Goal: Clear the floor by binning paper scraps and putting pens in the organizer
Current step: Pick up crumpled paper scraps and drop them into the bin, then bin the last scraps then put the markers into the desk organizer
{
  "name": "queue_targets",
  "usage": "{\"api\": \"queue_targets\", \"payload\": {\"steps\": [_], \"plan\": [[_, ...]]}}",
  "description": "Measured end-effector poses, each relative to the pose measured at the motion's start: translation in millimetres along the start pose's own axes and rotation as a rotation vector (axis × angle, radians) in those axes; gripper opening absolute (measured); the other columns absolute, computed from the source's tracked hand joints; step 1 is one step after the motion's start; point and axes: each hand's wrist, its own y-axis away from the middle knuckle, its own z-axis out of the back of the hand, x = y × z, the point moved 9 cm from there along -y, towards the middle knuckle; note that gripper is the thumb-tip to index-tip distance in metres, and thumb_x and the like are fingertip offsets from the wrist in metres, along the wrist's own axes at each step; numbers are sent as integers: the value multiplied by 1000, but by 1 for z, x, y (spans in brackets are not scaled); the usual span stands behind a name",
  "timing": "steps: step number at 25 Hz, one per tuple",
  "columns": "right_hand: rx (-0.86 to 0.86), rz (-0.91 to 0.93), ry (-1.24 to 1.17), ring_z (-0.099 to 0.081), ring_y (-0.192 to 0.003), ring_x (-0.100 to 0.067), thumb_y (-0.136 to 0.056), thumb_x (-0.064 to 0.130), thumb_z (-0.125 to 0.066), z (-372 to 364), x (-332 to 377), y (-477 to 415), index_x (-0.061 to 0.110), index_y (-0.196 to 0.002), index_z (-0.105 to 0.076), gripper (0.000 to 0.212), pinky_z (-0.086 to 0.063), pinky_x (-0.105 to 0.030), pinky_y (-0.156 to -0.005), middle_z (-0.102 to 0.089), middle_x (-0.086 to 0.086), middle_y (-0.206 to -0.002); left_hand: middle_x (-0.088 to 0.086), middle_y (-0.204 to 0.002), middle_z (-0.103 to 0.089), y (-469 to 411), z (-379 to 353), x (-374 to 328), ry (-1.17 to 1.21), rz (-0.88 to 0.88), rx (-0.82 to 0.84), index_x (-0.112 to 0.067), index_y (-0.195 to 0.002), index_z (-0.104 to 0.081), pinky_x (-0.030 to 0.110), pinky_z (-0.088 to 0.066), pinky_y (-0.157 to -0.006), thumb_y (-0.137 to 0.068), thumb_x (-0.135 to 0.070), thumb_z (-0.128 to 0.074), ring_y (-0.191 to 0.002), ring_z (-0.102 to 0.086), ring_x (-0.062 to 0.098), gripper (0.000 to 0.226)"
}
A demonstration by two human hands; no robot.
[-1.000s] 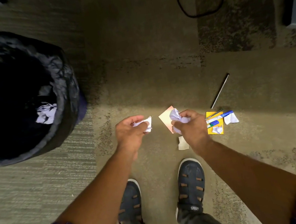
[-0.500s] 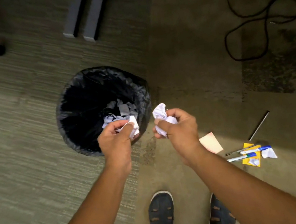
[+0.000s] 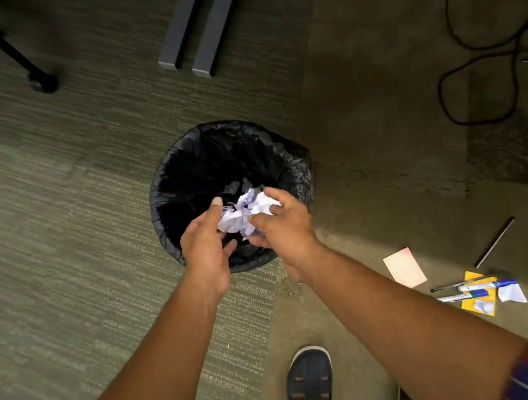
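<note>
A black-lined bin point(image 3: 287, 158) stands on the carpet in front of me. My left hand point(image 3: 205, 242) and my right hand point(image 3: 282, 228) hover over its near rim, fingers spread apart. Crumpled white paper point(image 3: 245, 212) sits loosely between the two hands above the bin's mouth, with no finger clamped on it. On the floor at the right lie a pink note point(image 3: 404, 268), a yellow note point(image 3: 476, 301), a white scrap point(image 3: 512, 293), a blue-and-white marker point(image 3: 486, 285), a second marker point(image 3: 455, 298) and a thin black pen point(image 3: 461, 283). No organizer is in view.
A thin metal rod point(image 3: 495, 242) lies beyond the pens. A black cable point(image 3: 479, 92) loops at the far right. Grey table legs point(image 3: 197, 38) and a black chair base point(image 3: 39, 79) stand behind the bin. My shoe point(image 3: 309, 388) is below.
I have risen from the scraps and turned to the bin. Both hands carried their paper wads over its mouth, came together, and their fingers have spread.
</note>
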Motion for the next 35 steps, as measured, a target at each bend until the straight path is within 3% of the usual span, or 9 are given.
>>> {"api": "queue_targets", "payload": {"steps": [4, 10, 12, 14, 16, 22, 28, 32, 35], "plan": [[-22, 8, 29, -69, -110, -21, -90, 5, -69, 17, -3, 1, 30, -142, -53, 60, -65, -40, -84, -60, -2, -134, 0, -117, -67, -3, 5, -3, -53, -12, -32, -29, -105, -67, 44, -51, -101, -93, -45, -70, -115, -64, 20, 20], [-123, 37, 3, -70, -102, -18, -90, 7, -72, 77, -5, 10, 22, -130, -62, 43, -64, -33, -75, -65, -1, -124, 1, -113, -73, 19, -14, -20, -144, -308, -122, -20, -114, -71, 33, -59, -83, -91, -33, -70, -114, -71, 28, 26], [-207, 57, -15, -70, -93, -15, -89, 10, -72, 105, -10, 13, 24, -125, -64, 40, -64, -36, -72, -66, 0, -117, -1, -112, -71, 39, -39, -24, -252, -438, -88, -20, -117, -70, 31, -58, -83, -92, -31, -71, -108, -71, 21, 27], [-296, 92, 6, -68, -89, -13, -88, 11, -72, 140, -18, 16, 27, -123, -65, 39, -64, -46, -80, -66, 3, -107, -1, -113, -70, 66, -76, -20, -393, -585, -7, -20, -119, -68, 29, -56, -88, -94, -29, -70, -102, -67, 11, 27], [-371, 89, 7, -67, -89, -12, -88, 11, -72, 182, -33, 18, 29, -124, -66, 40, -63, -50, -87, -65, 7, -99, 1, -118, -70, 89, -120, 2, -504, -659, 120, -20, -121, -67, 24, -52, -88, -95, -27, -71, -106, -65, 11, 27], [-633, 19, 23, -66, -78, -18, -83, 9, -73, 343, -105, 35, 27, -116, -67, 38, -61, -51, -82, -64, 8, -95, -3, -119, -69, 101, -219, 133, -862, -621, 363, -33, -114, -66, 28, -52, -80, -87, -31, -77, -106, -65, 15, 29], [-777, -142, 425, -68, -101, -28, -82, 15, -73, 498, -200, 37, 15, -124, -66, 42, -52, -33, -95, -67, -8, -112, 2, -116, -69, 78, -263, 303, -1284, -429, 565, -21, -110, -69, 27, -50, -83, -80, -22, -83, -102, -67, 21, 33], [-690, -232, 735, -52, -130, -30, -76, 29, -85, 575, -242, 17, 10, -148, -44, 86, -40, -33, -110, -48, -14, -142, 12, -112, -72, 54, -258, 395, -1454, -209, 508, -11, -109, -66, 34, -53, -82, -77, -31, -87, -104, -69, 30, 43], [-697, -211, 881, -43, -138, -33, -65, 48, -91, 608, -254, -4, 5, -152, -33, 113, -37, -38, -115, -41, -16, -150, 15, -115, -70, 44, -253, 439, -1447, -95, 414, -7, -109, -61, 37, -54, -79, -72, -37, -91, -106, -69, 34, 56]]}}
